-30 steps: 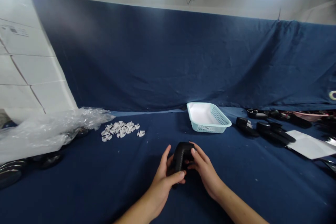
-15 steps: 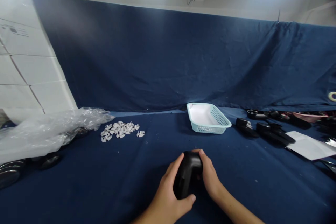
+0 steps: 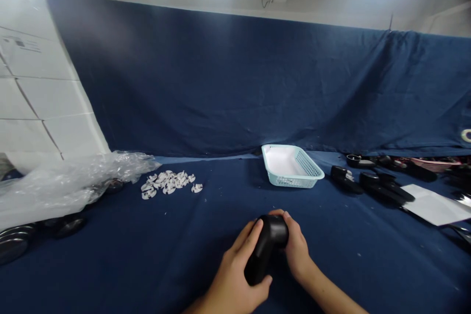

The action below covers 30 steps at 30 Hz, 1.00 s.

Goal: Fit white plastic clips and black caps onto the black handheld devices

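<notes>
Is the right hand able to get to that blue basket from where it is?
Probably yes: only blue cloth shows between the right hand and the basket. But the hand is busy holding a black part together with the left hand.

- We have one bent black piece [image 3: 265,248] in our hands, a smooth, rounded body with a soft sheen along its upper faces.
- We see it as an elbow: a longer arm runs down toward us and to the left, and a shorter arm turns off to the right at the top.
- We hold it tilted, with the bend uppermost and farthest from us.
- Our left hand [image 3: 233,274] wraps the longer arm; our right hand [image 3: 296,250] cups the end of the shorter one.
- We cannot make out its underside, which is in shadow.
</notes>
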{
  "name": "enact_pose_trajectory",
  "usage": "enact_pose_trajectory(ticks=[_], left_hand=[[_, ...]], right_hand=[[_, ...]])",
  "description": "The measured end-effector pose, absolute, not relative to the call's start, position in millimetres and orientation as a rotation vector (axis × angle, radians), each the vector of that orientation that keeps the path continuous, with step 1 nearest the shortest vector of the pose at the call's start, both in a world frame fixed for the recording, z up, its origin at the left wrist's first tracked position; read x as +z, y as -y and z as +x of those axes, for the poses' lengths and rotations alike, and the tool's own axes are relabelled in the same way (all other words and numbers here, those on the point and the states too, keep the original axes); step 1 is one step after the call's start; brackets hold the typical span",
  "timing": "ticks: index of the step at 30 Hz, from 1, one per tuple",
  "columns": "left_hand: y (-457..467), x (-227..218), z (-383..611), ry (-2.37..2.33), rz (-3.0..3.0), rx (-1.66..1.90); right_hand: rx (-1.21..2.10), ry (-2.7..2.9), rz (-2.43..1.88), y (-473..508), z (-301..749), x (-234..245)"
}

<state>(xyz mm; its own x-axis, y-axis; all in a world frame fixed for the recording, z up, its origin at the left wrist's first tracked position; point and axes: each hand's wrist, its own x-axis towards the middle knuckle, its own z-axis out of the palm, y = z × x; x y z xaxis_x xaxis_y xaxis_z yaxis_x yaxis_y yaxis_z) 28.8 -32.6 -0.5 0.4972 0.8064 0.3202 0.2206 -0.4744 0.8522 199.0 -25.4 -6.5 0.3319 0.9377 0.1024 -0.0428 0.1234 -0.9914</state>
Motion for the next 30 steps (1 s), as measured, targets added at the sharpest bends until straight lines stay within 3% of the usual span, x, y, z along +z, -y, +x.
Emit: enact_pose_trajectory(ticks=[30], left_hand=[[29.1, 1.9, 31.2, -0.805, 1.746, 1.008]], right_hand=[[1.189, 0.760, -1.294, 15.0, 194.2, -20.4]])
